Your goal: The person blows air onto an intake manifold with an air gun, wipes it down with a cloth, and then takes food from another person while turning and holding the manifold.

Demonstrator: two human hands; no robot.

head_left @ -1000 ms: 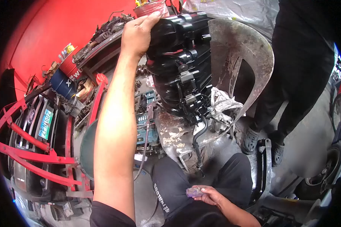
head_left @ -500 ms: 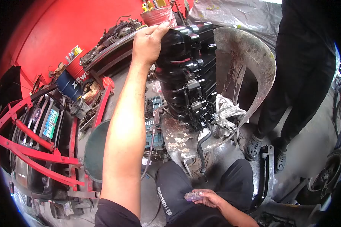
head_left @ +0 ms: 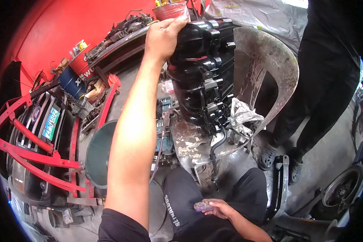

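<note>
At the far left, a red steel frame [head_left: 40,159] stands in front of a black car [head_left: 25,175] with a blue-and-green plate. Next come a dark blue metal drum [head_left: 69,82] and, nearer, a dark green round basin [head_left: 97,153], partly covered by the person's left forearm. The left hand [head_left: 162,39] is closed on the top edge of a glossy black ribbed plastic manifold [head_left: 193,74]; how its hidden fingers wrap cannot be told. A teal tool case [head_left: 164,139] lies on the floor behind. The manifold stands upright on the seat of a worn, stained plastic chair [head_left: 284,66], with a black hose [head_left: 213,155] hanging from its lower end. Above the lap, the right hand [head_left: 218,208] pinches a small grey-and-purple lump [head_left: 203,206], fingers nearly together around it. Beside the manifold sits a crumpled white cloth [head_left: 246,117]. Farther right, 1 other person [head_left: 322,92] stands in black trousers and 2 grey clogs [head_left: 267,157].
</note>
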